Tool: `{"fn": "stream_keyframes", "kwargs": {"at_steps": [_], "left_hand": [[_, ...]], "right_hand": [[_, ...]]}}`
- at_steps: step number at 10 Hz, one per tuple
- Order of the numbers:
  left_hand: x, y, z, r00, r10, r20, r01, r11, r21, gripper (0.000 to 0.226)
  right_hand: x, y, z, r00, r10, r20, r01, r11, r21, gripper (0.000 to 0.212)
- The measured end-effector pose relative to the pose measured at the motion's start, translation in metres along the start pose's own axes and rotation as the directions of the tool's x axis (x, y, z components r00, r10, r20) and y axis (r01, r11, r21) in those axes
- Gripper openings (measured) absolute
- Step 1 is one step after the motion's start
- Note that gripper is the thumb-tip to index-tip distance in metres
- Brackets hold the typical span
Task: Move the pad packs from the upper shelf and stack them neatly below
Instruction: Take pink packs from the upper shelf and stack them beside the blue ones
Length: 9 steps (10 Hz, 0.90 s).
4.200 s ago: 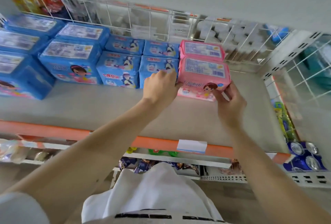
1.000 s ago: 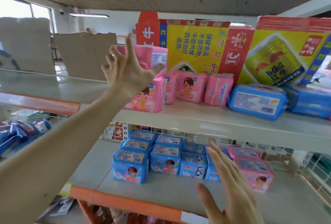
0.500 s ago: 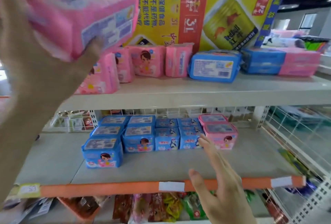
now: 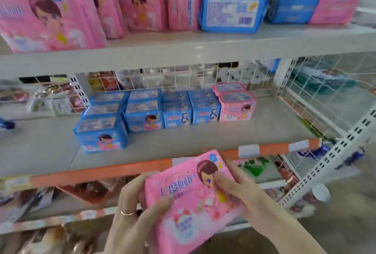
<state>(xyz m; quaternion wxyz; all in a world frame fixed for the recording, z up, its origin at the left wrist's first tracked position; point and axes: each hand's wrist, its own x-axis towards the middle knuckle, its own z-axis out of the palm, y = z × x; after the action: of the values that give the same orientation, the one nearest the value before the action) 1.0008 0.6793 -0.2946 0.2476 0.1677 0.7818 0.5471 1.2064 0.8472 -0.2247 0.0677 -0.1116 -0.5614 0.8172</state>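
Lowered pink pack (image 4: 193, 198) now hides left fingers (image 4: 140, 180).

A shop aisle. Grey metal shelves (image 4: 183, 50) with an orange price rail (image 4: 101, 169) carrying white label tags (image 4: 248, 150) hold rows of identical pink pad packs (image 4: 146, 7) and blue pad packs (image 4: 143, 117). White wire-mesh dividers (image 4: 317, 101) separate the bays, with more packaged goods (image 4: 50, 99) behind and below.
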Motion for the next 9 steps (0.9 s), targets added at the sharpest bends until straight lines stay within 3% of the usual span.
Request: {"fn": "stream_keyframes", "kwargs": {"at_steps": [1,2,3,4,5,6,7,8,9], "left_hand": [[-0.045,0.043,0.020,0.972,0.171,-0.159,-0.220,0.898,-0.381,0.022],[-0.053,0.037,0.022,0.978,0.120,-0.171,-0.193,0.836,-0.514,0.021],[-0.053,0.005,0.018,0.991,0.053,-0.124,-0.119,0.783,-0.610,0.074],[-0.070,0.016,0.029,0.999,-0.041,0.020,0.045,0.788,-0.614,0.016],[-0.082,0.010,0.035,0.964,0.065,0.258,0.074,0.866,-0.494,0.069],[-0.106,0.024,0.036,0.886,0.202,0.418,-0.047,0.935,-0.351,0.082],[-0.113,0.032,0.047,0.879,0.329,0.344,-0.231,0.927,-0.296,0.092],[-0.119,0.045,0.062,0.858,0.418,0.299,-0.369,0.906,-0.206,0.091],[-0.125,0.054,0.081,0.867,0.430,0.250,-0.394,0.901,-0.183,0.100]], "right_hand": [[-0.004,0.011,0.005,0.985,-0.016,-0.171,0.017,1.000,0.006,0.067],[-0.007,0.019,0.005,0.959,-0.012,-0.283,0.020,0.999,0.026,0.065],[-0.016,0.019,0.005,0.941,-0.038,-0.336,0.028,0.999,-0.034,0.082],[-0.027,0.020,0.003,0.909,-0.099,-0.406,0.061,0.992,-0.106,0.099],[-0.038,0.023,0.005,0.885,-0.210,-0.415,0.142,0.972,-0.187,0.085],[-0.050,0.023,0.003,0.921,-0.248,-0.299,0.174,0.952,-0.253,0.080],[-0.061,0.017,-0.014,0.965,-0.200,-0.172,0.137,0.937,-0.323,0.077],[-0.072,0.010,-0.032,0.971,-0.188,-0.145,0.130,0.932,-0.339,0.077],[-0.079,0.004,-0.052,0.975,-0.207,-0.086,0.166,0.925,-0.343,0.077]]}}
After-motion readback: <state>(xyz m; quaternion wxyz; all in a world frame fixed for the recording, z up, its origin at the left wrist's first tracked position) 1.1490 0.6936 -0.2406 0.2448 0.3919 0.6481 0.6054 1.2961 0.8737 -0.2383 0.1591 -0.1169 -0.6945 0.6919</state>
